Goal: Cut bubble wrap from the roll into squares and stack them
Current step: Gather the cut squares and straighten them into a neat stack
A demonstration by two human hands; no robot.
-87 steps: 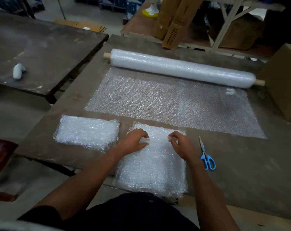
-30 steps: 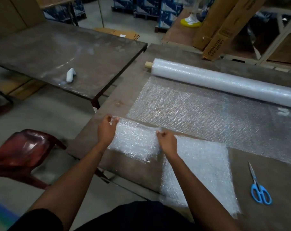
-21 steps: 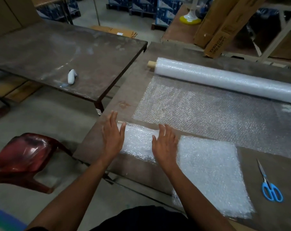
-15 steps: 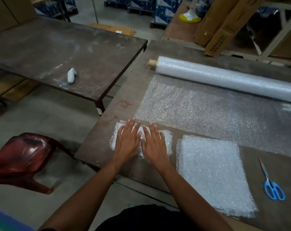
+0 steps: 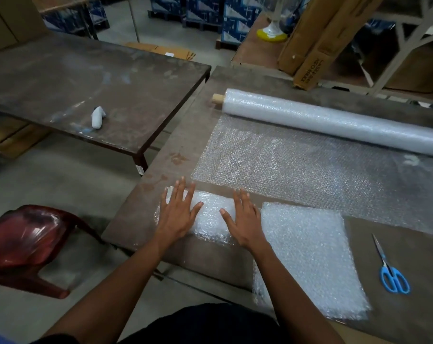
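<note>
A small stack of cut bubble wrap squares (image 5: 211, 219) lies near the left front corner of the worktable (image 5: 185, 145). My left hand (image 5: 177, 214) and my right hand (image 5: 244, 219) press flat on it with fingers straight, one at each side. A larger cut piece of bubble wrap (image 5: 307, 256) lies just to the right, overhanging the front edge. The bubble wrap roll (image 5: 334, 121) on a wooden core sits at the back, with a sheet (image 5: 309, 177) unrolled toward me. Blue-handled scissors (image 5: 391, 271) lie at the right.
A second dark table (image 5: 86, 78) stands to the left with a small white object (image 5: 97, 117) on it. A red plastic chair (image 5: 24, 244) is on the floor at the lower left. Cardboard boxes (image 5: 317, 45) lean behind the worktable.
My hands carried a cut piece left onto the small stack, let go of it, and now have slid apart from the middle to press its two sides flat.
</note>
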